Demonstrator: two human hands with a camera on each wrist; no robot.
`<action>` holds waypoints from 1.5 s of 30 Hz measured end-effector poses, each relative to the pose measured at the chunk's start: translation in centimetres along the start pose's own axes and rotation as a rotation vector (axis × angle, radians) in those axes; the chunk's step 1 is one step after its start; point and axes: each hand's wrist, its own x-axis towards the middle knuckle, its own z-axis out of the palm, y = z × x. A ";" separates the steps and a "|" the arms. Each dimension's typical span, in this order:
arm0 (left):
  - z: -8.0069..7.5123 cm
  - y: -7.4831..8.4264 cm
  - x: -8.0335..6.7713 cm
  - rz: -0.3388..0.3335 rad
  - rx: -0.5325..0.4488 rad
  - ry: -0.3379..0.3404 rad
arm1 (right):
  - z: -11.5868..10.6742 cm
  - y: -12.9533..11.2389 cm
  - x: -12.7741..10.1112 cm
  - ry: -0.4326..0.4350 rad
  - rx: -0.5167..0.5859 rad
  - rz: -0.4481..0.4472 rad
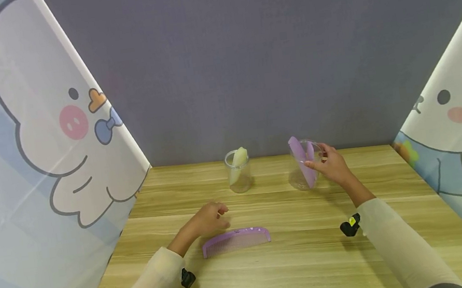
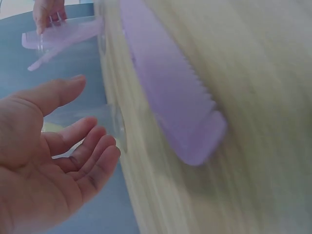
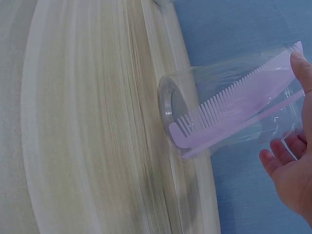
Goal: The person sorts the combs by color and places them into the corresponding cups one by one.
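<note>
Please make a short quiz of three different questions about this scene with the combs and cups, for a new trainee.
1. True or false: the purple comb on the table lies flat, near the left hand.
2. What stands inside the left clear cup? A) a pale comb B) a spoon C) a pen
3. What does the right hand touch?

Key
1. True; the hand is beside it, not holding it.
2. A, the pale comb.
3. The right clear cup, which holds an upright purple comb.
</note>
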 end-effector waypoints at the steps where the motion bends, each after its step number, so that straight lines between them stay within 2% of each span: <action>1: 0.1 -0.2 -0.2 -0.010 0.006 -0.002 | 0.0 0.0 0.0 0.000 0.000 0.000; 8: 0.6 -0.8 -1.1 -0.089 0.048 -0.018 | -0.1 0.0 0.0 0.002 0.007 -0.003; 13: 0.9 -1.0 -1.6 -0.109 0.084 -0.027 | -0.1 -0.1 -0.1 -0.001 0.001 -0.008; 21: 1.5 -1.0 -2.2 -0.149 0.089 -0.102 | 0.1 0.1 0.0 0.001 0.004 -0.019; 34: 1.4 0.0 -2.9 -0.217 0.259 -0.202 | 0.1 -0.1 -0.1 0.004 0.000 -0.005; 40: 1.3 0.0 -3.0 -0.235 0.295 -0.203 | 0.2 -0.1 -0.1 0.004 -0.002 -0.006; 45: 1.2 -0.1 -2.8 -0.210 0.321 -0.172 | 0.0 -0.1 -0.1 0.000 -0.003 -0.002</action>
